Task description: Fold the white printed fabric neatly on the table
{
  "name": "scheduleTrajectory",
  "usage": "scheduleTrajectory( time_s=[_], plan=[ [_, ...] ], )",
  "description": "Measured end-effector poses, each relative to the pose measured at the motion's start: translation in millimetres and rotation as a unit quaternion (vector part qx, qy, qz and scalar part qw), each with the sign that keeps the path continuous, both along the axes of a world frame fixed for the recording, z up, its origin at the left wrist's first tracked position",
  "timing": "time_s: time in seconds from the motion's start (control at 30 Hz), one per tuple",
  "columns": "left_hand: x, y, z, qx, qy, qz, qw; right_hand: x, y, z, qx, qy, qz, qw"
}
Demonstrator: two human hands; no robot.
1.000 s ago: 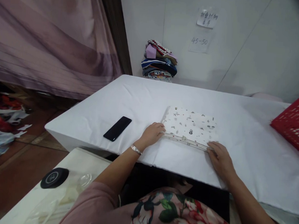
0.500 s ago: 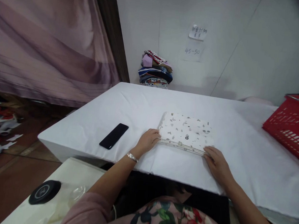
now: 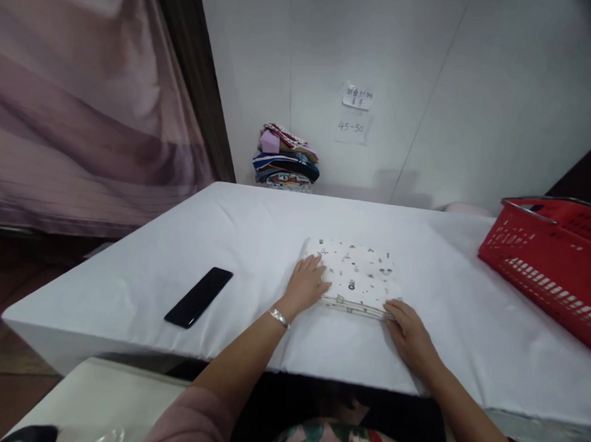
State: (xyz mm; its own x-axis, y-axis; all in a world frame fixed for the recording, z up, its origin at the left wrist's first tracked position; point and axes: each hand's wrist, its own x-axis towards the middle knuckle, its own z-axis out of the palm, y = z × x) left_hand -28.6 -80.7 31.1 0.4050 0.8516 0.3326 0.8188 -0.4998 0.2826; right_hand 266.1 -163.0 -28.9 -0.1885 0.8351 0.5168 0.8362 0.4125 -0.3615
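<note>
A white folded cloth (image 3: 360, 268) with a small scattered print lies flat on the white-covered table in front of me. Its near edge shows several stacked layers. My left hand (image 3: 307, 285) rests flat on its left side, fingers spread over the top near the corner. At the near right corner, my right hand (image 3: 409, 331) grips the edge, with its fingers on top and the thumb lower down at the layers. A silver bracelet (image 3: 279, 317) circles my left wrist.
A black phone (image 3: 199, 297) lies left of the cloth on the table (image 3: 254, 245). To the right stands a red plastic basket (image 3: 548, 256). Stacked folded clothes (image 3: 286, 160) sit behind the table's far edge, against a wall with paper notes (image 3: 352, 128). A pink curtain (image 3: 82, 101) hangs at left.
My left hand has moved from the cloth's left edge onto its top, with its fingers spreading. My right hand stays at the near right corner. The view has shifted right and up.
</note>
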Motion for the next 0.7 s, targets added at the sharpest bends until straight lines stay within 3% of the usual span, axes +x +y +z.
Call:
scheduleTrajectory(
  time_s=[0.13,0.3,0.53,0.7],
  plan=[
    [-4.3,3.3,-17.1,-0.026,0.034,0.028,0.999,-0.7,-3.8,1.6,-0.016,0.005,0.000,1.000],
    [-6.1,2.9,-19.2,-0.026,0.041,0.028,0.998,-4.0,10.5,18.9,-0.030,0.043,-0.021,0.998],
    [-4.8,2.3,-17.3,-0.027,0.034,0.029,0.999,-23.2,82.5,56.7,-0.047,0.005,-0.038,0.998],
    [-5.7,1.4,-17.6,-0.033,0.024,0.029,0.999,-25.9,127.2,50.8,-0.162,-0.107,-0.102,0.976]
  ],
)
